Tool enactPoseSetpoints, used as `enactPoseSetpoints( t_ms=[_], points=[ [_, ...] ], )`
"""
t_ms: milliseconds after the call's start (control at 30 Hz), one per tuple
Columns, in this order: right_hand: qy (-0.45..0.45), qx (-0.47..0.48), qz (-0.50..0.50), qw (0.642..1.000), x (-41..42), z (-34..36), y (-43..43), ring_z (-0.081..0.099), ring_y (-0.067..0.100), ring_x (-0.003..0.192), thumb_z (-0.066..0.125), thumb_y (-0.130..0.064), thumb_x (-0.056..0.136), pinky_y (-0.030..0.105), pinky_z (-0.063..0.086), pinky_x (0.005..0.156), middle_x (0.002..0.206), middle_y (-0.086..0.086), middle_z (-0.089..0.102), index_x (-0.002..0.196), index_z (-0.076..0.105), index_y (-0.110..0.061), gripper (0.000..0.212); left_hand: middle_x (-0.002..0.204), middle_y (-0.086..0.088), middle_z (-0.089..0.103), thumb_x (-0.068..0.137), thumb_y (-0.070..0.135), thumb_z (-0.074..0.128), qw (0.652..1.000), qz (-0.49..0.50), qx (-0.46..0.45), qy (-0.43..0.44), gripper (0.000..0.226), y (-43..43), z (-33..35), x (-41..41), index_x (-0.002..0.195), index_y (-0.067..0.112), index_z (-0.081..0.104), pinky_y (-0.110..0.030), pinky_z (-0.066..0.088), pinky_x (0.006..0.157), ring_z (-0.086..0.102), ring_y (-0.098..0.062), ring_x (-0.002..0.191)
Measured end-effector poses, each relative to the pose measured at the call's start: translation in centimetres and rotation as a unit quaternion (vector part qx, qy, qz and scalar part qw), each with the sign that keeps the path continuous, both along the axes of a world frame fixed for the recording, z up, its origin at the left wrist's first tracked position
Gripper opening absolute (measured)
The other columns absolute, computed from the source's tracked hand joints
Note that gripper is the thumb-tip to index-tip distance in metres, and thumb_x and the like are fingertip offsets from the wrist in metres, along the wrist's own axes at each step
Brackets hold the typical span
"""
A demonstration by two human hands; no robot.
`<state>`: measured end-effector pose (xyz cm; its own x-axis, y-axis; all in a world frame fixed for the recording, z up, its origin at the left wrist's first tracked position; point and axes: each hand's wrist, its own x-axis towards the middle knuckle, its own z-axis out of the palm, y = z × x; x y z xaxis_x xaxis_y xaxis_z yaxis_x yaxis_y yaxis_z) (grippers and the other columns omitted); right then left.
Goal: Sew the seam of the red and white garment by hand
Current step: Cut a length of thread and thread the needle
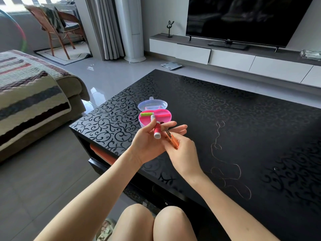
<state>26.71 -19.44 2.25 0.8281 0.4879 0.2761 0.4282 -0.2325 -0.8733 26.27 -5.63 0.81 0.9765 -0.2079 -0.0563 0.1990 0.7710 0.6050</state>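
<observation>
The left hand (149, 142) gripped a red thread spool (157, 130) just before the pink sewing box (165, 117). The right hand (182, 151) clasped orange snips (172, 139) beside it.

A red thread spool (157, 130) with white ends is held tilted above the bench's (225, 108) near left corner, its lower white end toward the camera, beside small orange thread snips (172, 140) whose metal tips point up and away. Just behind them a pink heart-shaped sewing kit (164, 117) stands open near the left edge, its clear lid (152, 104) raised behind and a green spool (147, 114) lying inside. A long loose thread (224, 160) lies in loops on the bench toward the near edge.
</observation>
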Motion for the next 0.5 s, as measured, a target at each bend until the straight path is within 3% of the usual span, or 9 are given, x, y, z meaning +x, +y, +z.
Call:
enactPoseSetpoints(
  t_ms=[100,233,300,367,433,500],
  points=[
    [-0.020,-0.005,-0.040,0.999,0.5,-0.4,0.4,0.055,0.000,0.060,0.063,-0.021,0.092,0.017,0.042,0.060,0.056,-0.020,0.054,0.084,0.071,-0.016,0.012,0.136,-0.032,0.046,0.100,0.045,0.026,1.000,-0.013,-0.002,-0.002,0.065,-0.4,0.3,-0.2,0.108,-0.006,0.065,-0.053,0.030,0.110,0.041,-0.042,0.133],
    [0.004,-0.003,-0.033,0.999,1.2,0.1,-0.2,0.065,0.010,0.073,0.065,-0.019,0.090,0.036,0.054,0.074,0.070,-0.010,0.066,0.082,0.072,-0.013,0.012,0.142,-0.025,0.037,0.099,0.045,0.033,0.999,-0.025,-0.015,0.018,0.051,0.0,0.5,-0.6,0.103,0.001,0.057,-0.054,0.046,0.095,0.050,-0.038,0.122],
    [0.006,-0.010,-0.029,0.999,1.6,0.3,-0.7,0.067,0.013,0.074,0.065,-0.019,0.090,0.041,0.055,0.074,0.074,-0.006,0.069,0.081,0.072,-0.014,0.013,0.119,-0.021,0.053,0.099,0.046,0.035,0.999,-0.020,-0.011,0.032,0.044,0.3,0.6,-0.8,0.097,0.005,0.052,-0.053,0.051,0.088,0.059,-0.035,0.108],
    [0.005,-0.016,-0.026,1.000,2.1,0.7,-1.4,0.067,0.007,0.073,0.065,-0.020,0.089,0.035,0.055,0.073,0.072,-0.009,0.071,0.079,0.073,-0.021,0.014,0.095,-0.019,0.066,0.098,0.039,0.041,0.998,0.012,0.001,0.063,0.035,0.7,0.6,-0.8,0.097,0.005,0.050,-0.052,0.056,0.081,0.067,-0.034,0.095],
    [-0.007,-0.039,-0.036,0.999,2.4,1.2,-1.8,0.059,0.003,0.059,0.066,-0.018,0.088,0.028,0.050,0.064,0.060,-0.011,0.066,0.070,0.071,-0.023,0.019,0.096,-0.022,0.065,0.093,0.033,0.050,0.993,0.032,-0.002,0.112,0.032,0.9,0.7,-1.0,0.099,0.002,0.052,-0.042,0.060,0.068,0.070,-0.033,0.084],
    [-0.014,-0.058,-0.056,0.997,2.9,1.5,-2.0,0.053,0.020,0.055,0.068,-0.017,0.087,0.037,0.047,0.061,0.057,0.005,0.063,0.068,0.068,-0.009,0.020,0.084,-0.016,0.061,0.087,0.034,0.054,0.987,0.050,0.006,0.152,0.032,1.1,0.8,-1.0,0.083,0.002,0.057,-0.030,0.058,0.052,0.067,-0.026,0.069]
  ],
)
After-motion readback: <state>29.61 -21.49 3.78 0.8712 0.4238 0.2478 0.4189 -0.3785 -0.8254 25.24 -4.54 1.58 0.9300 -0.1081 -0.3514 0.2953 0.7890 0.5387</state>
